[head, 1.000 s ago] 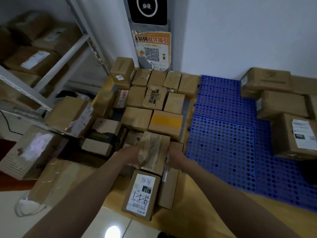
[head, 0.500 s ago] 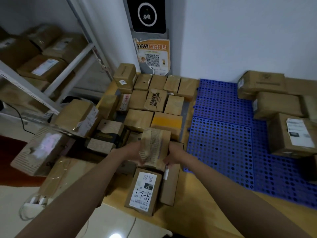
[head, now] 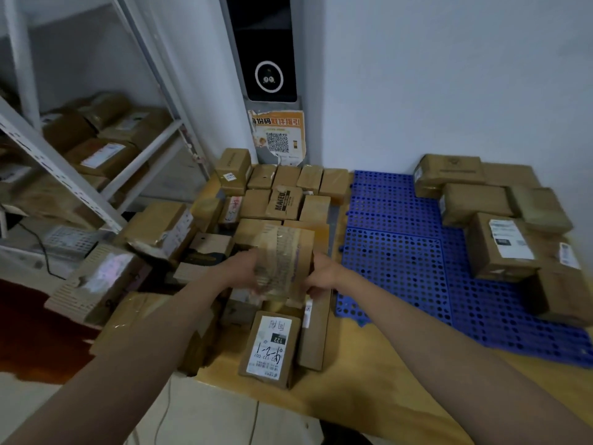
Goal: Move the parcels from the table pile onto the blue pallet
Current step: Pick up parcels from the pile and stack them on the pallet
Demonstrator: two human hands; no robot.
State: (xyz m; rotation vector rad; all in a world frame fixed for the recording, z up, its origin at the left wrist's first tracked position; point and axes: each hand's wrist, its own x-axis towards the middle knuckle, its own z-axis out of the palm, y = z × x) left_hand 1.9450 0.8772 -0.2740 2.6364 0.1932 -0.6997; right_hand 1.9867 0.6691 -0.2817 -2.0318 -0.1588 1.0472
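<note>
Over the middle of the pile, a taped brown parcel sits raised between both hands, higher and more upright than a second ago, so it looks freed from its neighbours. The left hand grips its left edge and the right hand its right edge, fingers curled round, though blur hides the fingertips. Next comes the swing rightward to the blue pallet, which lies flat on the bench and already carries several cardboard boxes along its far right side; its near left part shows bare grid.
</note>
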